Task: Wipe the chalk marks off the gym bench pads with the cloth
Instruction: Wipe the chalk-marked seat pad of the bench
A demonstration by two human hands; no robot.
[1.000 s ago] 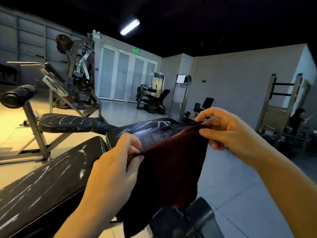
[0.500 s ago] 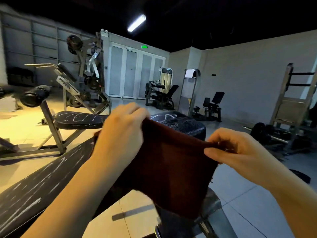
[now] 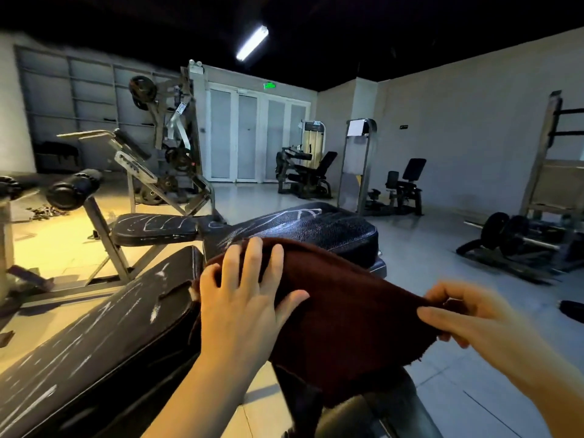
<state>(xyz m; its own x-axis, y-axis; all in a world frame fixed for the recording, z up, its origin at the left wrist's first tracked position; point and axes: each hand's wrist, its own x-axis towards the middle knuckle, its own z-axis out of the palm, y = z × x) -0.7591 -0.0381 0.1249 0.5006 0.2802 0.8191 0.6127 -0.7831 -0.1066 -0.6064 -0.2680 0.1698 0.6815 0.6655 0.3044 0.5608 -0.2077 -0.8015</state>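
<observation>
The dark red cloth [image 3: 341,314] hung spread between the two hands, draped over the near end of the seat pad [image 3: 319,229] – the landmark here. The left hand [image 3: 246,298] lay flat on the cloth with fingers straight and splayed, pressing it down at the seat pad's near left corner. The right hand [image 3: 464,317], to the right of the seat pad and off its edge, pinched the cloth's right border between thumb and curled fingers, holding that side lifted. White chalk marks [image 3: 300,214] showed on the seat pad's far end, beyond the cloth. Left of the seat pad ran the long back pad [image 3: 94,339], streaked with chalk – and behind that stood a second bench pad [image 3: 155,228], also scrawled white. Right of the seat pad, a barbell rack [image 3: 518,238] sat on the grey floor [image 3: 442,279]
</observation>
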